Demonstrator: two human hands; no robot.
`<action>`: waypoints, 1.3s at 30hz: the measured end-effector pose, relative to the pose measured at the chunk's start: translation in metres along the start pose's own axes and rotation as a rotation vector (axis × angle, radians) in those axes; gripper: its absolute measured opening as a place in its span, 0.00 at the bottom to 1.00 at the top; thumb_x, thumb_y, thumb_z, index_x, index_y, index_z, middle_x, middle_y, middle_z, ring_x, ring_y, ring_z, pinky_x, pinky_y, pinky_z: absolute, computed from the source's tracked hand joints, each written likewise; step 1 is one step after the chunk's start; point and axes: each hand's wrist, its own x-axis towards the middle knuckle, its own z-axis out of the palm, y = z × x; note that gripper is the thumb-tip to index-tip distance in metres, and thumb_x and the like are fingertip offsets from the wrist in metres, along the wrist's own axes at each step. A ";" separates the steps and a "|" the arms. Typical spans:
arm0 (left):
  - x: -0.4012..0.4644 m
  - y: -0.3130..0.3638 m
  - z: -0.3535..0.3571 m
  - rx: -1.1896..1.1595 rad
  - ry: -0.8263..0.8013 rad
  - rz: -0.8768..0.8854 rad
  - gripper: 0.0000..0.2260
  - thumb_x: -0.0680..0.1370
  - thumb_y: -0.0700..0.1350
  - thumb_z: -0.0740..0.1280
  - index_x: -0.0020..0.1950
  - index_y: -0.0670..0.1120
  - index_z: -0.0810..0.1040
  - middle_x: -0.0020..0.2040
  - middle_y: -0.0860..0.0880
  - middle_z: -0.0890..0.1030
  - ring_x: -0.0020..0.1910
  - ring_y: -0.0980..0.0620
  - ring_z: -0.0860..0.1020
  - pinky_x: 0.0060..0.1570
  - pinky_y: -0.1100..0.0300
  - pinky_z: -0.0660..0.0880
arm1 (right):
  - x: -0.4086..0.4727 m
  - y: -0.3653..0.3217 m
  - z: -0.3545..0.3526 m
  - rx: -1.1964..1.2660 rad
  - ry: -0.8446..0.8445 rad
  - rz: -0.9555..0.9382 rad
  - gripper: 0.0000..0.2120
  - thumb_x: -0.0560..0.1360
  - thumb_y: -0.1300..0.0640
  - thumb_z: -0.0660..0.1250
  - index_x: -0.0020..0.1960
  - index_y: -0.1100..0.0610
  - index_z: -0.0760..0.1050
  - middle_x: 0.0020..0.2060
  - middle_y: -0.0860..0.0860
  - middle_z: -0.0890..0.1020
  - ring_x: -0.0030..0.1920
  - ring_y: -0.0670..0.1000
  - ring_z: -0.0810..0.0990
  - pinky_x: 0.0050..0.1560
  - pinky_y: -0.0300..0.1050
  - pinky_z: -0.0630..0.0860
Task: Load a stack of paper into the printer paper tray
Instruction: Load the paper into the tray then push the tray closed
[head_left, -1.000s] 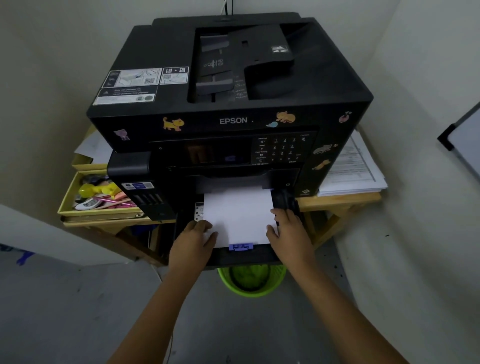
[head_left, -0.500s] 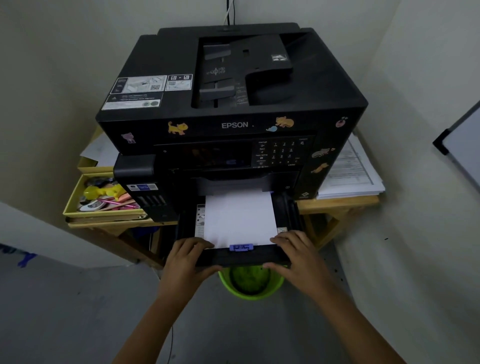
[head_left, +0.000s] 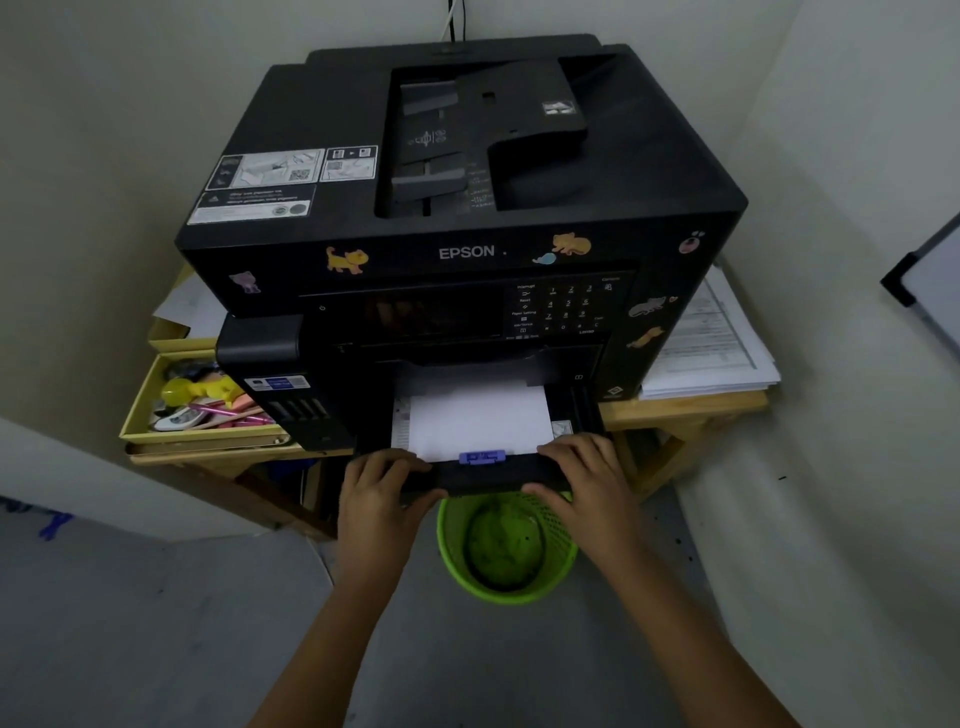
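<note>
a person's left hand (head_left: 382, 496) and right hand (head_left: 584, 486) each grip a front corner of the black paper tray (head_left: 483, 475), fingers curled over its edge and thumbs beneath. the tray juts partway out of the printer (head_left: 467, 249), with the white paper stack (head_left: 478, 418) lying inside, against a purple guide clip (head_left: 482, 457). an uneven push could likely jam the tray or buckle the sheets. "epson" is printed on the printer front; other labels are too small to read.
</note>
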 end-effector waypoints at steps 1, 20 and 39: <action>0.003 0.001 0.002 0.025 0.019 -0.017 0.16 0.71 0.50 0.85 0.54 0.48 0.85 0.55 0.48 0.82 0.57 0.41 0.75 0.52 0.47 0.75 | 0.003 0.001 0.003 -0.020 0.019 0.002 0.24 0.77 0.40 0.78 0.66 0.52 0.81 0.62 0.49 0.79 0.67 0.55 0.74 0.66 0.53 0.80; 0.063 0.008 0.027 -0.065 0.011 -0.344 0.14 0.76 0.58 0.79 0.40 0.52 0.80 0.36 0.53 0.82 0.34 0.50 0.80 0.29 0.52 0.77 | 0.065 -0.001 0.016 -0.096 0.117 0.204 0.22 0.74 0.38 0.79 0.51 0.52 0.73 0.47 0.49 0.76 0.49 0.55 0.77 0.49 0.56 0.77; 0.081 -0.001 0.040 -0.097 0.092 -0.327 0.12 0.75 0.59 0.79 0.41 0.53 0.84 0.34 0.54 0.83 0.30 0.52 0.78 0.27 0.51 0.77 | 0.085 0.016 0.026 -0.070 0.176 0.136 0.25 0.75 0.35 0.78 0.49 0.54 0.71 0.43 0.49 0.74 0.44 0.54 0.74 0.45 0.55 0.76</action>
